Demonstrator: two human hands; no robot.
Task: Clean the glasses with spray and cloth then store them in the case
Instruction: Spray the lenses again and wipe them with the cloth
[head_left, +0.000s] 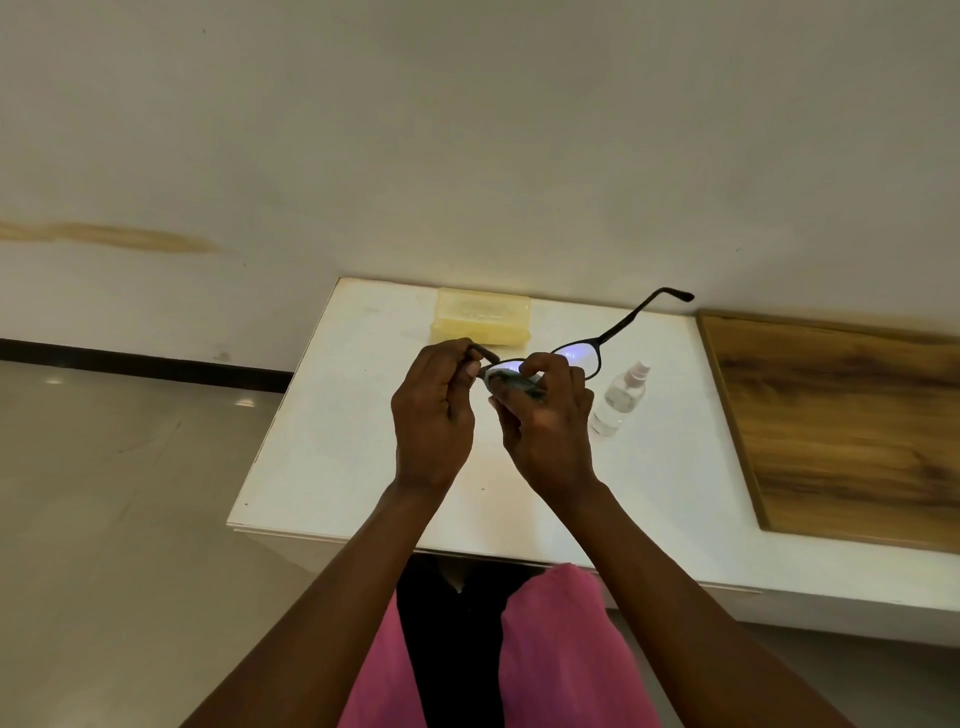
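Black-framed glasses (582, 349) are held up above the white table (332, 457), arms unfolded, the right arm pointing up and away. My left hand (434, 410) pinches the frame at its left hinge. My right hand (545, 421) pinches a small grey-green cloth (514, 385) against the left lens. A clear spray bottle (621, 397) lies on the table just right of my right hand. The pale yellow glasses case (482, 322), lid shut, sits at the table's far edge behind my hands.
A wood-grain panel (841, 426) covers the table surface to the right. A white wall rises directly behind the table. Tiled floor lies to the left. My knees in pink cloth are under the near edge.
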